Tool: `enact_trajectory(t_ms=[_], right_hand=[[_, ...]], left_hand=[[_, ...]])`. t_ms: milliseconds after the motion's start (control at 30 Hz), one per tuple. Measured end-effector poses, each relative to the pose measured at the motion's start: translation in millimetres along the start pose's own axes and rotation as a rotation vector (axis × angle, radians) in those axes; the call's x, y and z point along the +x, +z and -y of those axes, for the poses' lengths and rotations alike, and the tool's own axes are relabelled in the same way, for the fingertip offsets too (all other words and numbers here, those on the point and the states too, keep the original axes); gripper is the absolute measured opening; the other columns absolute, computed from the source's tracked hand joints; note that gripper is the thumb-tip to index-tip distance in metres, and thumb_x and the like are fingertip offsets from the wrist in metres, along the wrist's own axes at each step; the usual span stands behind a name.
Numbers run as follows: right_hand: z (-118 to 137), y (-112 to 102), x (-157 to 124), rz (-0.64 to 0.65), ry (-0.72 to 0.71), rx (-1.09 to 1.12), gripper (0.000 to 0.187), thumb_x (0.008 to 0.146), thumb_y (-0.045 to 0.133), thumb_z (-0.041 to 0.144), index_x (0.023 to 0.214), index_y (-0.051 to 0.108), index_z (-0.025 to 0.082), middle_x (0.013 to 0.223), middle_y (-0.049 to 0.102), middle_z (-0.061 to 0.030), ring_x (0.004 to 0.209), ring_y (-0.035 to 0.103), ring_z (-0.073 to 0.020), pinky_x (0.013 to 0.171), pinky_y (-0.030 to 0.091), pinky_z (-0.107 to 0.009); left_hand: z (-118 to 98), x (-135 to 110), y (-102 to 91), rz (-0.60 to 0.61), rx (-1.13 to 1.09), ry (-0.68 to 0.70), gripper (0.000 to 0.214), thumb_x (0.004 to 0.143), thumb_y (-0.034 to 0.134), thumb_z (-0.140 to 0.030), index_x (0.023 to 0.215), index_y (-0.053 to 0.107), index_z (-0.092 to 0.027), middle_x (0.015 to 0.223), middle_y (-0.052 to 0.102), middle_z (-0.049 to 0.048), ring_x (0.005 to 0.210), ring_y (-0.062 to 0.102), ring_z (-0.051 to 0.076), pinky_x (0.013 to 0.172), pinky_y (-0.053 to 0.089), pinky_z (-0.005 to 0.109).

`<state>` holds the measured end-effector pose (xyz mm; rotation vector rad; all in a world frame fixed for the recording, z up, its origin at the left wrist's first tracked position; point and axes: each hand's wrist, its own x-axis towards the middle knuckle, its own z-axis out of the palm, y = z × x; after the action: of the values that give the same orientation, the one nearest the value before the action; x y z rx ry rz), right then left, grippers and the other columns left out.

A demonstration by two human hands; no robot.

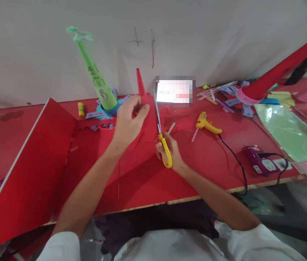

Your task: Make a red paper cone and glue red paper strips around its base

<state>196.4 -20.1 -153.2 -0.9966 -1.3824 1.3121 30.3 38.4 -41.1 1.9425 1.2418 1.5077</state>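
Observation:
My left hand [130, 119] pinches a piece of red sheet material [149, 125] between thumb and fingers, above the table. Wrapped round the yellow handles of a pair of scissors [165, 152] is my right hand [171, 146]. The blades point away from me along the right edge of the red sheet and look nearly closed; whether they touch it I cannot tell. A narrow red strip [140, 81] rises behind my left fingers, and its link to the sheet is hidden. Green cone hat [97, 79] with a star top stands left of my hand.
A yellow glue gun [206, 125] with a black cord lies right of my hands, near a purple power socket box [262, 159]. A lit screen [174, 90] leans at the wall. A red cone [283, 69] stands far right, a red panel [33, 170] left. The glue stick [81, 109] is yellow.

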Motion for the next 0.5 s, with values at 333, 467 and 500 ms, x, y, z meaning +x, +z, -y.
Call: enact_trajectory(t_ms=[333, 467, 500], right_hand=[[1.0, -1.1, -2.3, -0.049, 0.026, -0.014, 0.064, 0.081, 0.072, 0.086, 0.086, 0.046, 0.027, 0.054, 0.049, 0.0108, 0.034, 0.05, -0.0108, 0.034, 0.034, -0.023], [0.8, 1.0, -1.7, -0.028, 0.003, 0.093, 0.065, 0.082, 0.071, 0.086, 0.088, 0.043, 0.028, 0.06, 0.046, 0.0117, 0.036, 0.043, -0.0082, 0.036, 0.036, -0.024], [0.0, 1.9, -1.3, -0.006, 0.0, 0.114, 0.066, 0.082, 0.071, 0.086, 0.089, 0.043, 0.028, 0.063, 0.045, 0.0113, 0.038, 0.041, -0.0076, 0.037, 0.035, -0.024]], left_hand=[[5.4, 0.5, 2.2, -0.016, -0.065, -0.031, 0.047, 0.098, 0.072, -0.051, 0.074, 0.044, -0.022, 0.072, 0.039, -0.0014, 0.066, 0.039, 0.015, 0.064, 0.034, 0.031], [7.6, 2.2, 1.0, -0.033, -0.07, -0.016, 0.045, 0.102, 0.068, -0.053, 0.076, 0.048, -0.022, 0.076, 0.043, -0.0001, 0.068, 0.044, 0.015, 0.064, 0.039, 0.031], [7.8, 2.7, 0.3, -0.045, -0.067, -0.009, 0.046, 0.102, 0.068, -0.054, 0.076, 0.048, -0.022, 0.076, 0.042, -0.0001, 0.069, 0.045, 0.015, 0.064, 0.04, 0.031]])
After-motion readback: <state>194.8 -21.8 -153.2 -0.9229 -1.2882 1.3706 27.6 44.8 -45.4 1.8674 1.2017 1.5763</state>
